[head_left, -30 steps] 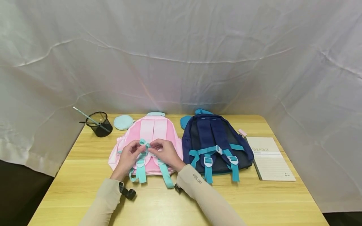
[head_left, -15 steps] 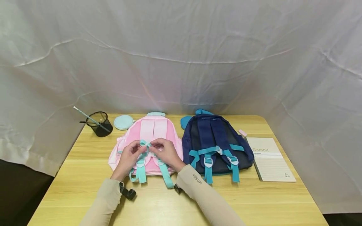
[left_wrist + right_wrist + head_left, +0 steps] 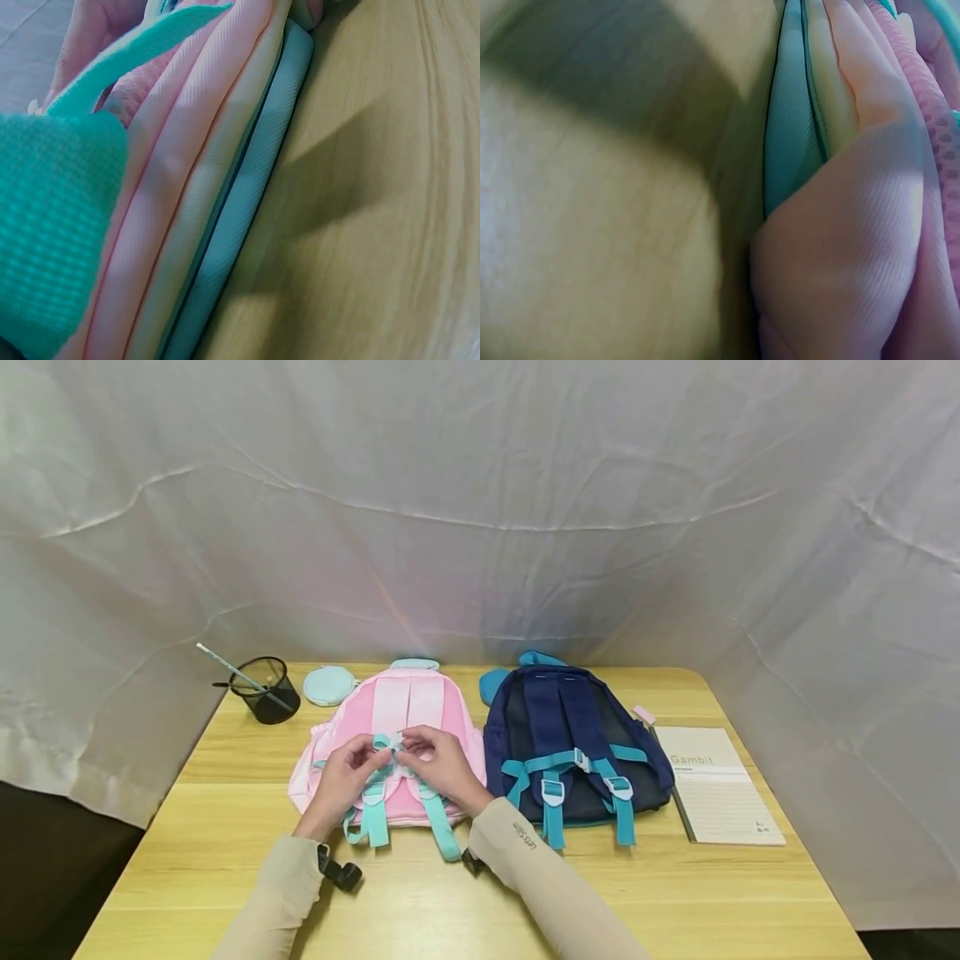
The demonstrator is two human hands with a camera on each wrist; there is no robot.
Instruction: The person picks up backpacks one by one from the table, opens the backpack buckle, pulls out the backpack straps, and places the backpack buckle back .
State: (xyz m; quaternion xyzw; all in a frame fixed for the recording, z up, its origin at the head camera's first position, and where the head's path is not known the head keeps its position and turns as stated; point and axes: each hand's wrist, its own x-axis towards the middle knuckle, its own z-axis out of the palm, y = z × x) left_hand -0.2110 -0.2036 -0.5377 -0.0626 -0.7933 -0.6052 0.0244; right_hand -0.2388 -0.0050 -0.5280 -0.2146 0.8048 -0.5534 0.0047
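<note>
A pink backpack lies on the table with its shoulder straps upward. Over its middle, my left hand pinches a turquoise strap between thumb and fingers. Close by on the right, my right hand pinches at a small white buckle on that strap. Fingers partly cover the buckle, so its details are hidden. Two turquoise strap tails hang over the backpack's lower edge. The left wrist view shows a turquoise strap before the pastel layered side; the right wrist view shows the bag's pink side.
Right beside the pink bag lies a navy backpack with blue straps and white buckles. A notebook and a pink eraser lie farther right. At the back left are a black mesh pen cup and a light-blue round pouch.
The turquoise strap loop between my fingertips has sunk and flattened, and the white buckle shows there now. Both hands have stayed nearly in place.
</note>
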